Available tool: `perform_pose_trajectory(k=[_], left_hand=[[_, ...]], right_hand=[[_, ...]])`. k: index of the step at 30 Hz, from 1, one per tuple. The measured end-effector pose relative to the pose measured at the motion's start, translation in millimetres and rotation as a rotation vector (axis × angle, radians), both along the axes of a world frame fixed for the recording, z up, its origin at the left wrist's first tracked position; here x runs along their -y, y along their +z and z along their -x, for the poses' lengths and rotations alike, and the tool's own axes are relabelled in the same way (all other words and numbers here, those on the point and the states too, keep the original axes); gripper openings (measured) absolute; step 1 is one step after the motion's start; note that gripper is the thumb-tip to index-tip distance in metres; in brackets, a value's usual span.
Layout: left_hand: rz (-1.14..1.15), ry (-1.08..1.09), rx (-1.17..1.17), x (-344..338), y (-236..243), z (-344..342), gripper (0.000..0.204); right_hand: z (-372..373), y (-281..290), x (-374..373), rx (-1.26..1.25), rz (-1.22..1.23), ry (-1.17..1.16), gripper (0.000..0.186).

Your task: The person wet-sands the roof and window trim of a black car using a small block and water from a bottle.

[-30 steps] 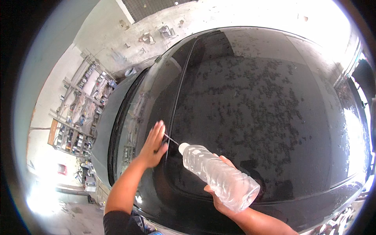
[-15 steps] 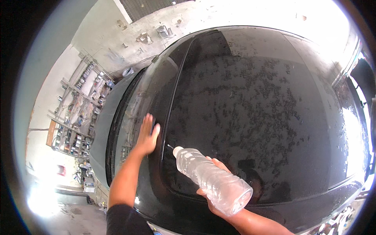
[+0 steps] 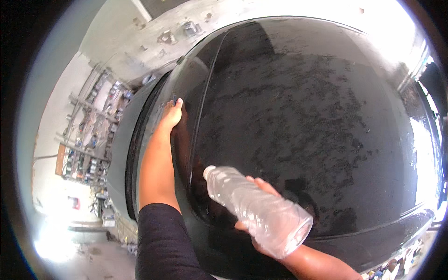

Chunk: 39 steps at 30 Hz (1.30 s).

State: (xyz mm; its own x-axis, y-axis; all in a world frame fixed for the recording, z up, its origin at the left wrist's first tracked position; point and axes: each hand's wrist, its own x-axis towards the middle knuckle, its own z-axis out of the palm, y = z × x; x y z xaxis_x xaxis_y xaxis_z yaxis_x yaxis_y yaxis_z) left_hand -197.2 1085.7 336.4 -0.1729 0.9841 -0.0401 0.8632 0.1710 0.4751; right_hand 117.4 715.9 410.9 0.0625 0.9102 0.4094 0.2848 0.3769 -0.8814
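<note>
Beneath my hands spreads a glossy black car roof (image 3: 289, 112), with patchy wet marks and scattered droplets over its middle. My left arm reaches far forward, and my left hand (image 3: 173, 115) is at the roof's front strip, beside the windshield edge. Its fingers are closed around a small dark object (image 3: 175, 100), mostly hidden, whose kind I cannot tell. A clear plastic bottle (image 3: 256, 205) with ribbed sides and a white cap is in my right hand (image 3: 262, 185). The bottle is tilted over the near part of the roof, its cap toward the left; my fingers wrap around it from underneath.
A thin raised seam (image 3: 204, 105) runs across the roof near its front. The grey hood (image 3: 119, 140) lies to the left. Beyond it, cluttered shelves (image 3: 93, 126) line a wall. A stained pale wall (image 3: 224, 16) stands close along the car's far side.
My left hand has slid farther away along the roof's front edge. The bottle in my right hand has shifted slightly; the thin stream seen at its cap is no longer visible.
</note>
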Motion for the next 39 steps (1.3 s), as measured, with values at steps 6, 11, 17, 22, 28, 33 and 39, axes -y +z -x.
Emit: perform_pose_trajectory(k=[6, 11, 17, 22, 28, 33, 39], left_hand=[[0.073, 0.121, 0.048, 170, 1, 44, 0.080], [-0.030, 0.052, -0.001, 338, -10, 49, 0.075], [0.028, 0.230, -0.009, 496, -10, 32, 0.072], [0.172, 0.364, -0.102, 508, 18, -37, 0.080], [0.198, 0.481, -0.173, 449, 24, -19, 0.082], [0.215, 0.373, -0.279, 489, 25, -80, 0.081], [0.260, 0.419, -0.455, 475, 41, -63, 0.070]], right_hand=[[4, 2, 6, -0.004, 0.066, 0.032, 0.076], [2, 1, 7, -0.056, -0.027, 0.018, 0.078], [5, 6, 11, -0.213, 0.131, 0.042, 0.052], [15, 7, 12, -0.654, 0.126, 0.194, 0.052], [13, 11, 17, -0.661, 0.218, 0.233, 0.050], [11, 3, 11, -0.665, 0.197, 0.231, 0.051], [12, 15, 14, -0.614, 0.233, 0.189, 0.055]])
